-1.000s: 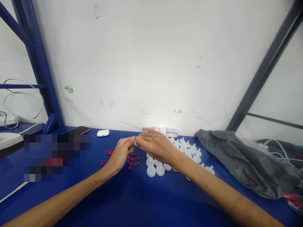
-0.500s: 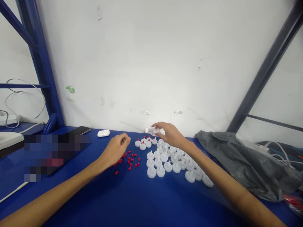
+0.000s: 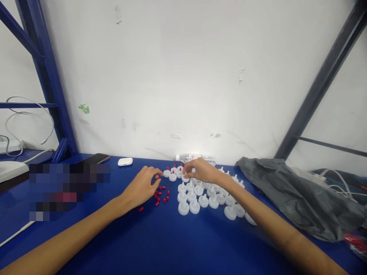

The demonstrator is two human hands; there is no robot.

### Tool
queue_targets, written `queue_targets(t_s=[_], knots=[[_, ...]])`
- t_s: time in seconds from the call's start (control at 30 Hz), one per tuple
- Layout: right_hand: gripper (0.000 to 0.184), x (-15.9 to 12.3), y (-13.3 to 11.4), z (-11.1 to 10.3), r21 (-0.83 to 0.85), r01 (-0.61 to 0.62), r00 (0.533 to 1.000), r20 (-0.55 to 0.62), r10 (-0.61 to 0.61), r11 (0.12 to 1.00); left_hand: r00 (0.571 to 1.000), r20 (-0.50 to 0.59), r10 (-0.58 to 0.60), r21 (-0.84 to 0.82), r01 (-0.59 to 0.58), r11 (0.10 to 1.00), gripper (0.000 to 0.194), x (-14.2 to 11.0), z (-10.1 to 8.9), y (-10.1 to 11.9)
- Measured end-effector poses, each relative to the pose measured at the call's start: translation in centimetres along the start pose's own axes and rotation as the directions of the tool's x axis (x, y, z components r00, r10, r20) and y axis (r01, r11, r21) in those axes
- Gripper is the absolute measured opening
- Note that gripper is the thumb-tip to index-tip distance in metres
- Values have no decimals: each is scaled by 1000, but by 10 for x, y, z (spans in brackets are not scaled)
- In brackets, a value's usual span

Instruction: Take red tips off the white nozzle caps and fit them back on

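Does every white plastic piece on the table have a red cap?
No, the white pieces in the front row show bare stems.

Five red-tipped white caps (image 3: 172, 177), twenty-plus plain ones (image 3: 183, 209), ten-plus red bits (image 3: 168, 198)

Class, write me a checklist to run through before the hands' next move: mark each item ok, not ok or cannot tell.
1. Right hand at a white piece: ok.
2. That piece firmly gripped: cannot tell; fingers cover its top.
3. Left hand near the loose red caps: ok.
4. Every white piece capped: not ok; the front ones are bare.
5. Bottle upright: not ok; it lies sideways.
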State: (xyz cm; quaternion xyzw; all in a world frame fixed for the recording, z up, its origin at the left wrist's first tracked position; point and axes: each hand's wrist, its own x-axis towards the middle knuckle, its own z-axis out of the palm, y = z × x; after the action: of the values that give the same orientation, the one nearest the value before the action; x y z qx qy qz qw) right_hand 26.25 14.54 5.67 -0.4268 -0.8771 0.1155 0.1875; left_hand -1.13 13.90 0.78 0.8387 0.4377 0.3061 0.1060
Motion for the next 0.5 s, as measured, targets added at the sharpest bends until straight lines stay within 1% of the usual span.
queue_targets(t_s=[0.1, 0.2, 0.3, 0.37, 0.43, 0.5], knots=[[3, 0, 5, 2, -49, -5, 1000, 14, 6, 999, 1000, 22, 5, 9, -5, 1000, 22, 0, 0, 2], [12, -1, 8, 0, -106, 11, 1000, 5, -11, 994, 999, 42, 1, 21, -2, 1000, 22, -1, 1, 1], [28, -2, 3, -1, -159, 62, 998, -21, -66, 985, 998, 59, -8, 33, 6, 999, 24, -1, 2, -1], [36, -3, -2, 2, -199, 108, 993, -18, -114, 974, 997, 70, -10, 39, 7, 999, 24, -2, 2, -1], [37, -3, -6, 6, -243, 145, 989, 0, -150, 959, 997, 78, -9, 43, 6, 999, 24, -2, 1, -1], [38, -2, -8, 9, -293, 157, 986, -2, -164, 943, 997, 81, -8, 43, 5, 999, 29, -2, 0, -1]])
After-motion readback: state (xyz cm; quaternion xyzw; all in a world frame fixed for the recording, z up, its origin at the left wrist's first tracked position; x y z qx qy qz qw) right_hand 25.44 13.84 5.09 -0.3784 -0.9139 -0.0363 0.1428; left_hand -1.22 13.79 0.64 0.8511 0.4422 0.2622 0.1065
